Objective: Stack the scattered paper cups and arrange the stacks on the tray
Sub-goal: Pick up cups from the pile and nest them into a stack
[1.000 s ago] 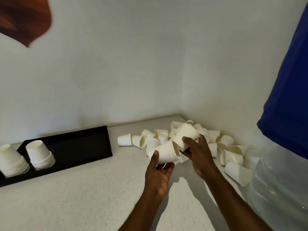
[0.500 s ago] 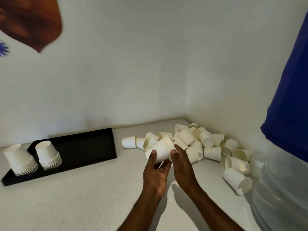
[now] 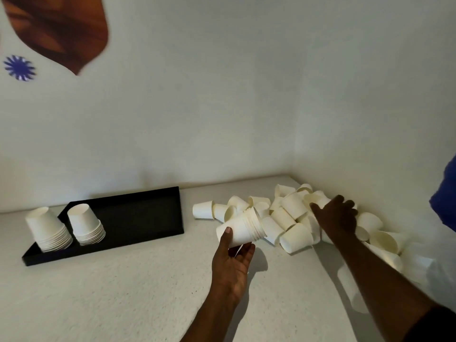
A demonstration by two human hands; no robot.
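Dim, diffuse illumination is provided. Soft shadows are cast on the countertop (image 3: 123, 292) beside the left hand (image 3: 233, 265) and its stack of paper cups (image 3: 244, 229). The brown wall decal (image 3: 61, 28) is blurred; edges are bent by wide-angle distortion.

A white speckled bench (image 3: 118, 297) carries a long black tray (image 3: 143, 213), well left of the left hand (image 3: 232, 265), and loose white paper cups (image 3: 294, 236) under the right hand (image 3: 336, 218).

We hold a sideways nested stack of white paper cups (image 3: 243, 230) in our left hand (image 3: 232, 265). Left of that hand, the long black rectangular tray (image 3: 138, 213) carries an upturned white paper-cup stack (image 3: 86, 224) and, further left, a second upturned stack (image 3: 49, 228). To its right, our right hand (image 3: 336, 218) reaches over the heap of loose white paper cups (image 3: 291, 218) in the corner.
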